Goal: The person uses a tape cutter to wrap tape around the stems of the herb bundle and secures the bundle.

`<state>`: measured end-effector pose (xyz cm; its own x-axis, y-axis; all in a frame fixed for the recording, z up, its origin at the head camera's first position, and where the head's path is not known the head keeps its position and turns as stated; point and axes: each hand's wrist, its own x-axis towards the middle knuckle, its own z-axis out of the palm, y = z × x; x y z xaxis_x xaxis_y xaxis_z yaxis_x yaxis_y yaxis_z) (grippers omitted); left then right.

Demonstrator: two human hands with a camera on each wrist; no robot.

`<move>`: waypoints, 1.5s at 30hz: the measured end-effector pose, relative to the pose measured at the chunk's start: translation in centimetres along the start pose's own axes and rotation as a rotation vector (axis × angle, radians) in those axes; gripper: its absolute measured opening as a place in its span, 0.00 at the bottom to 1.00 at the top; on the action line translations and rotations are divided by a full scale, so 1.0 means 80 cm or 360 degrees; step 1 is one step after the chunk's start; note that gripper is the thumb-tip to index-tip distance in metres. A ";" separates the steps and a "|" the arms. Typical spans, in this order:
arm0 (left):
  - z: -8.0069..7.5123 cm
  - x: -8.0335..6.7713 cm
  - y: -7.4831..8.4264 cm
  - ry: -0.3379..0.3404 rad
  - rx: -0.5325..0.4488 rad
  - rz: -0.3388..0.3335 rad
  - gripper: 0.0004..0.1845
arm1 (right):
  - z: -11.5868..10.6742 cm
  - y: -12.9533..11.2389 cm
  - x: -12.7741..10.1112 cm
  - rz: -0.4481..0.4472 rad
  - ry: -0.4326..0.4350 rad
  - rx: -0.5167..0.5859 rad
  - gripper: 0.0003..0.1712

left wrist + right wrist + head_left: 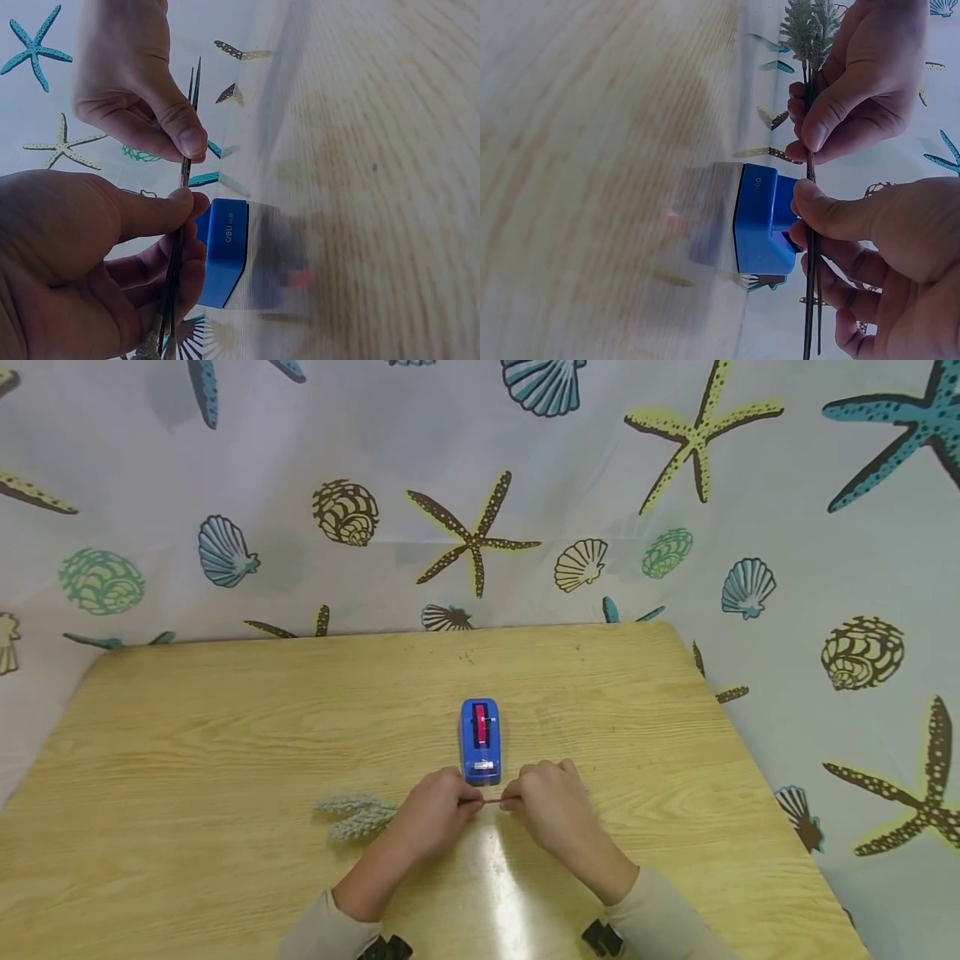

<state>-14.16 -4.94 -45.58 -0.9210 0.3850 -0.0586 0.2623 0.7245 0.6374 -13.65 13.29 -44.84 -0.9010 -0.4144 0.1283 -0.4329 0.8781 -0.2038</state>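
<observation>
Two artificial flower sprigs [362, 818] with fuzzy grey-green heads lie together, their heads pointing left past my left hand [435, 814]. My left thumb and fingers pinch the thin dark stems [810, 292] on the side nearer the heads. A short way to the right, my right hand [553, 806] pinches the same stems. Between the two hands a small stretch of stem shows, with a reddish-brown tint. Just beyond the hands stands a blue tape dispenser [470, 756], its red tape roll core [481, 725] visible in the slot and its cutting end toward me.
Everything is on a light wood-grain table [225, 735]. A white cloth [285, 443] printed with starfish and shells hangs behind the table and along its right side. Black wrist mounts [603, 937] sit at the sleeves.
</observation>
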 end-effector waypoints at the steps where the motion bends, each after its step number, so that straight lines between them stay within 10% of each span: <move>1: 0.000 0.001 0.000 0.0014 0.0016 0.0015 0.06 | 0.001 0.000 0.000 0.0006 0.0004 0.0006 0.04; 14: 0.003 0.008 0.001 0.0127 0.0016 0.0035 0.03 | 0.005 0.004 0.006 0.0082 0.0073 0.0070 0.05; 28: 0.002 0.015 0.000 -0.0014 -0.0030 -0.0062 0.05 | 0.011 0.003 0.008 0.0104 0.0134 0.0029 0.07; 45: 0.001 0.018 0.001 0.0057 0.0017 -0.0083 0.02 | 0.003 -0.001 0.010 0.0031 -0.0115 -0.0121 0.08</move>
<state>-15.42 -4.31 -45.69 -0.9432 0.3259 -0.0640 0.2163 0.7491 0.6261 -14.36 12.81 -44.98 -0.9102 -0.4106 0.0544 -0.4142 0.9008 -0.1308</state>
